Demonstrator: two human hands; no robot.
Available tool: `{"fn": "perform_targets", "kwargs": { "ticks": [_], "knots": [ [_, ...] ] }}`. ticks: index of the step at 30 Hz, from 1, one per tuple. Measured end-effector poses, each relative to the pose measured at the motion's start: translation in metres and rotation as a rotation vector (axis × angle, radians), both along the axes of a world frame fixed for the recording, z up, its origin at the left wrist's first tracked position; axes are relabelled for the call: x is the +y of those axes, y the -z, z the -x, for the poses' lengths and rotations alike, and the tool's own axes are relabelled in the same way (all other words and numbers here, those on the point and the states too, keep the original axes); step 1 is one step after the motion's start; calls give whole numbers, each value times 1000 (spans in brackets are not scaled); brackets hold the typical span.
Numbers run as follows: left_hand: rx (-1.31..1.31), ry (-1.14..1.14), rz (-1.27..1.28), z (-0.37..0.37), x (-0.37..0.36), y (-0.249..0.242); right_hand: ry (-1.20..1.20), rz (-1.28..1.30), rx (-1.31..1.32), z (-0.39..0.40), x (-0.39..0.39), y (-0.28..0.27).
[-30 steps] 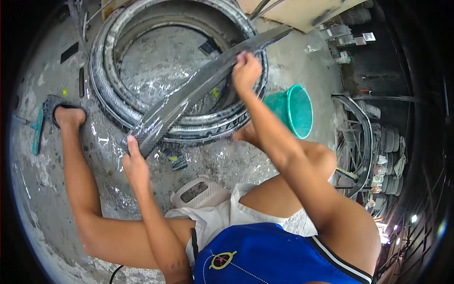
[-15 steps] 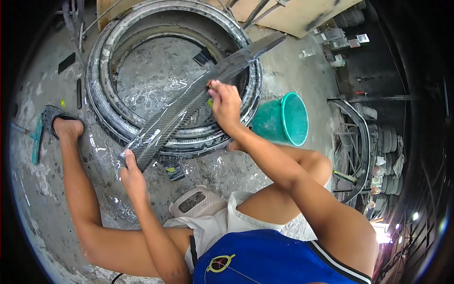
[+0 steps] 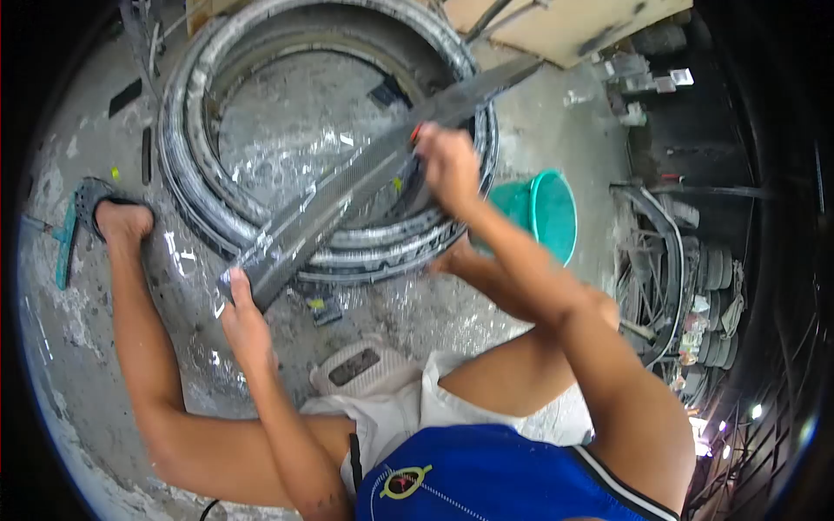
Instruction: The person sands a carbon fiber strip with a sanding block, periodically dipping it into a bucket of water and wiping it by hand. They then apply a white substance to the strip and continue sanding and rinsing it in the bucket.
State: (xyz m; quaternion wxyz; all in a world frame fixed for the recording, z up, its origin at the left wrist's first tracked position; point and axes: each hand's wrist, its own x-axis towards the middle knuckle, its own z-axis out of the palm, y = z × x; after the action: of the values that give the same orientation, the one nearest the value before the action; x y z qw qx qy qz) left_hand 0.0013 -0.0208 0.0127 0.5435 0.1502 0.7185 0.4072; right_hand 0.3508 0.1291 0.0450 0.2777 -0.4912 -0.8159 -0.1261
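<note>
A long, wet carbon-fibre panel (image 3: 334, 195) with a woven pattern lies slantwise across a whitened tyre (image 3: 184, 143) on the floor. My left hand (image 3: 247, 326) is closed on the panel's near end, thumb on top. Farther up, my right hand (image 3: 452, 174) is curled over the panel's near edge, slightly blurred. Its fingers pinch a small red-orange piece (image 3: 417, 132) against the surface; I cannot tell its kind. The panel's tapered far end sticks out past the tyre.
A green bucket (image 3: 554, 217) lies tipped right of the tyre. Near my shorts is a pale plastic stool (image 3: 395, 372). A teal-headed tool (image 3: 65, 243) lies by my left foot. Dark strips (image 3: 146, 154) are on the wet floor. A wooden board (image 3: 582, 30) stands behind.
My right hand has slid up along the panel, away from me and to the right, with the red-orange piece. The left hand keeps its hold at the near end.
</note>
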Motion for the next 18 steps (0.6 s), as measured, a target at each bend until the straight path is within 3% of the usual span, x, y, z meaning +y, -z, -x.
{"fn": "perform_targets", "kwargs": {
  "ticks": [2,3,5,6,9,11,12,15,16,17,18],
  "knots": [
    [-4,-34,16,1,-1,2,335,6,117,-28,39,1],
    [2,-39,15,2,-2,3,480,31,306,-28,52,-4],
    [0,-33,55,2,0,2,569,-40,200,-9,46,2],
    [1,-35,41,1,2,1,424,-162,124,10,29,16],
    [-49,-47,-46,1,5,2,-75,30,170,78,-45,2],
    [-41,-30,-39,2,-1,4,-187,81,49,53,-39,0],
    [-33,-22,-28,3,-9,6,-140,141,8,33,-24,-7],
    [131,31,44,4,-3,9,324,60,269,-18,38,-4],
    [83,34,-37,3,-2,9,461,116,244,-17,35,-8],
    [39,38,-136,2,-4,9,372,26,337,-6,24,7],
    [167,-16,-74,-6,0,-4,223,-183,316,25,8,8]
  ]
}}
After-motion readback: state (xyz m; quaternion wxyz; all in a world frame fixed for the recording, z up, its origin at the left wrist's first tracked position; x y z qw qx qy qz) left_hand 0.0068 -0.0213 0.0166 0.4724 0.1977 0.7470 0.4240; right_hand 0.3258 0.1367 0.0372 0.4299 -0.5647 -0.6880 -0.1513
